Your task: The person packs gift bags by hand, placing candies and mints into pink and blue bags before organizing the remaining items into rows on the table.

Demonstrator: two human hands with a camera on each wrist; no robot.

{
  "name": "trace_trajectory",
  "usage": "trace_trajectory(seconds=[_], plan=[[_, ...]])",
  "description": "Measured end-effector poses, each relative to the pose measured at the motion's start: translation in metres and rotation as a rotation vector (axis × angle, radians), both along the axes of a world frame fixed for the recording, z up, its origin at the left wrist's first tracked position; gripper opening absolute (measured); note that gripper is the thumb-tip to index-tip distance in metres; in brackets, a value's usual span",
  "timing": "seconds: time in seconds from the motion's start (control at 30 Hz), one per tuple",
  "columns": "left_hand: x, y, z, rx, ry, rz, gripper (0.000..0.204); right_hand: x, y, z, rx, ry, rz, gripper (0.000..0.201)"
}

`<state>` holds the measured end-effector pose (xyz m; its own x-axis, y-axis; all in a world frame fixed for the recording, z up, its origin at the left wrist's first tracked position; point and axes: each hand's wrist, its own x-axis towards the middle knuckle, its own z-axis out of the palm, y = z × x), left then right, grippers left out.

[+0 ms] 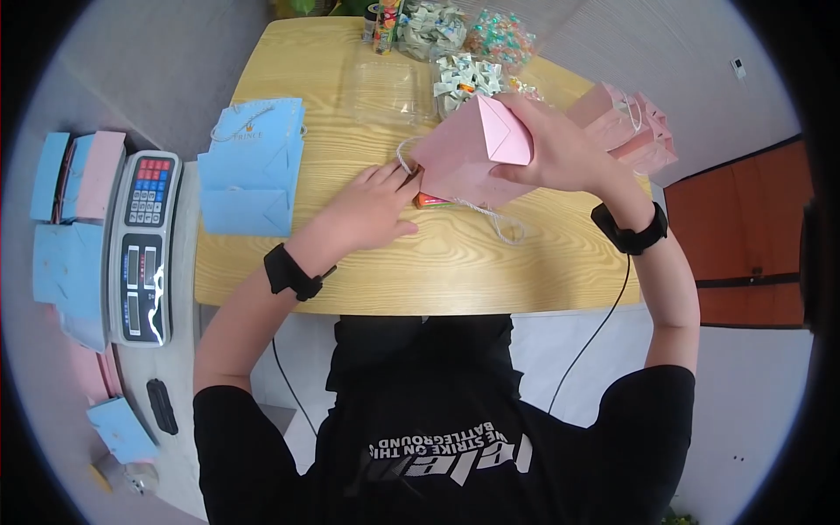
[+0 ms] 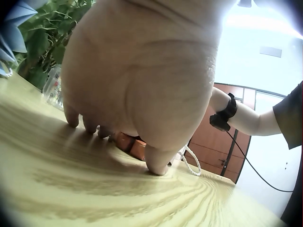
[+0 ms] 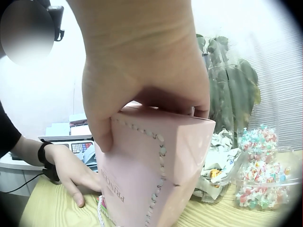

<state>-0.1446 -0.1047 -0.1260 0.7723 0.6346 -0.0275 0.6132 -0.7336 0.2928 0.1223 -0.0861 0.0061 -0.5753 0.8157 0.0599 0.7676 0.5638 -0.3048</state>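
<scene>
My right hand [image 1: 560,153] grips a pink paper bag [image 1: 459,157] by its bottom end, thumb on one side and fingers on the other; the bag is tipped with its base up and its mouth toward the tabletop. White rope handles hang from it. My left hand [image 1: 372,206] rests on the table at the bag's mouth, fingers extended and fingertips touching the wood in the left wrist view. A small red and orange packet [image 1: 430,201] shows under the bag's mouth. In the right wrist view the bag [image 3: 137,165] bears printed lettering and a patterned border.
Blue bags [image 1: 254,175] lie on the table's left, pink bags [image 1: 626,127] at the right. An empty clear tray [image 1: 385,92], wrapped items [image 1: 468,80] and a tub of candies [image 1: 500,39] stand at the back. A scale [image 1: 144,249] is beside the table.
</scene>
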Motion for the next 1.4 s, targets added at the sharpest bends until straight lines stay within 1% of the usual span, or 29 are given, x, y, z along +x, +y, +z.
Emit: trace_trajectory(seconds=[0.2, 0.27, 0.3, 0.33, 0.37, 0.43, 0.47, 0.53, 0.57, 0.6, 0.63, 0.7, 0.77, 0.8, 0.87, 0.93, 1.0, 1.07, 1.13, 1.2, 1.27, 1.3, 1.33, 1.37, 1.4], plan=[[-0.001, 0.001, 0.015, -0.095, 0.024, 0.009, 0.084, 0.022, -0.002, 0.001, 0.020, -0.045, -0.045, 0.074], [0.002, -0.004, 0.017, -0.131, -0.095, 0.095, 0.090, 0.031, -0.003, 0.000, 0.013, -0.041, -0.054, 0.075], [0.006, -0.005, 0.019, -0.134, -0.092, 0.095, 0.090, 0.035, -0.002, 0.000, -0.032, -0.013, -0.069, 0.077], [0.011, -0.005, 0.021, -0.096, -0.143, 0.091, 0.093, 0.040, -0.002, 0.001, -0.076, 0.019, -0.084, 0.079], [0.017, -0.004, 0.023, -0.051, -0.191, 0.087, 0.096, 0.043, -0.003, 0.002, -0.072, 0.027, -0.084, 0.079], [0.031, -0.003, 0.024, -0.022, -0.204, 0.087, 0.097, 0.051, -0.006, 0.009, -0.025, 0.132, -0.093, 0.080], [0.038, -0.001, 0.024, 0.009, -0.222, 0.087, 0.099, 0.055, -0.008, 0.014, -0.025, 0.138, -0.093, 0.080], [0.052, 0.000, 0.026, 0.031, -0.169, 0.100, 0.101, 0.065, -0.013, 0.020, -0.083, 0.062, -0.127, 0.079], [0.058, 0.001, 0.027, 0.055, -0.123, 0.111, 0.102, 0.074, -0.013, 0.015, -0.082, 0.074, -0.131, 0.079], [0.063, 0.001, 0.026, 0.059, -0.110, 0.105, 0.102, 0.086, -0.014, 0.008, -0.030, 0.096, -0.125, 0.079], [0.069, 0.002, 0.025, 0.096, -0.142, 0.104, 0.100, 0.099, -0.015, 0.003, 0.020, 0.116, -0.122, 0.080], [0.080, 0.002, 0.025, 0.129, -0.166, 0.095, 0.099, 0.124, -0.021, 0.000, 0.012, 0.152, -0.167, 0.080], [0.088, 0.001, 0.032, 0.036, -0.229, 0.090, 0.087, 0.151, -0.027, -0.006, 0.003, 0.185, -0.215, 0.080], [0.091, 0.001, 0.036, 0.035, -0.221, 0.079, 0.087, 0.166, -0.030, -0.010, 0.035, 0.174, -0.234, 0.079], [0.096, 0.002, 0.043, -0.132, -0.244, 0.159, 0.076, 0.188, -0.039, -0.014, 0.065, 0.169, -0.266, 0.079], [0.099, 0.005, 0.041, -0.148, -0.257, 0.153, 0.074, 0.206, -0.048, -0.012, 0.004, 0.115, -0.392, 0.076], [0.098, 0.008, 0.037, -0.169, -0.274, 0.147, 0.072, 0.222, -0.051, -0.018, 0.027, 0.085, -0.421, 0.075], [0.096, 0.011, 0.034, -0.158, -0.284, 0.128, 0.070, 0.229, -0.054, -0.022, 0.047, 0.049, -0.449, 0.074], [0.095, 0.012, 0.030, -0.149, -0.281, 0.109, 0.070, 0.226, -0.056, -0.023, 0.143, -0.001, -0.430, 0.070], [0.096, 0.013, 0.027, -0.142, -0.280, 0.101, 0.069, 0.221, -0.056, -0.024, 0.180, -0.007, -0.433, 0.068], [0.101, 0.012, 0.027, -0.159, -0.293, 0.031, 0.069, 0.217, -0.054, -0.027, 0.219, -0.011, -0.422, 0.066], [0.104, 0.010, 0.028, -0.156, -0.296, 0.037, 0.069, 0.215, -0.053, -0.027, 0.268, -0.049, -0.397, 0.065], [0.109, 0.009, 0.029, -0.165, -0.288, -0.004, 0.070, 0.213, -0.051, -0.027, 0.318, -0.086, -0.371, 0.064], [0.112, 0.008, 0.029, -0.177, -0.282, -0.045, 0.071, 0.211, -0.050, -0.028, 0.320, -0.089, -0.363, 0.064], [0.115, 0.007, 0.028, -0.175, -0.289, -0.040, 0.071, 0.209, -0.049, -0.027, 0.293, -0.073, -0.387, 0.063]])
